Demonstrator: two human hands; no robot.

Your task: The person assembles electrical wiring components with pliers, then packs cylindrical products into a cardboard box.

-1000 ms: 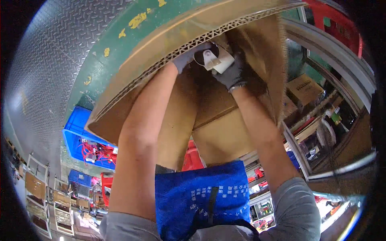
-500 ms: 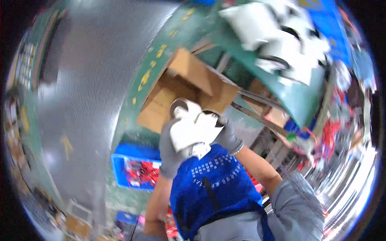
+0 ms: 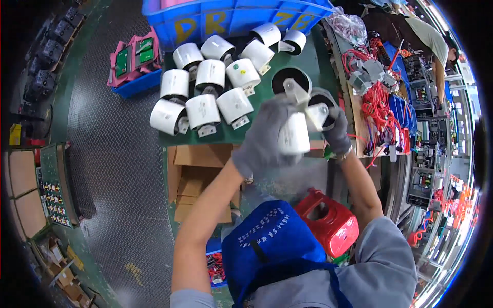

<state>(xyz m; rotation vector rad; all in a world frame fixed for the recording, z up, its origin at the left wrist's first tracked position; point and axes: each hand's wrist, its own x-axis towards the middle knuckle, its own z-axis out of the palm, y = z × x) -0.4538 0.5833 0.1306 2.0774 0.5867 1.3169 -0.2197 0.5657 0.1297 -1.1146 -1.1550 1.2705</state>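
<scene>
My left hand, in a grey glove, is closed on a white cylindrical part above the green table's near edge. My right hand, gloved too, grips a second white cylinder with a dark hollow mouth and a pale bracket. Just beyond the hands, another dark-mouthed cylinder touches or overlaps these; whether it is held or resting, I cannot tell. To the left, several similar white cylinders with small metal brackets lie in rough rows on the green table.
A blue crate stands at the table's far side. Red wire bundles crowd the bench at right, where another person works. Below the table edge is an open cardboard box. A red jug-like container stands near my right side.
My hands have carried the white cylinders from over the cardboard box to the table. The view has turned, and the laid-out cylinders now show in front of me.
</scene>
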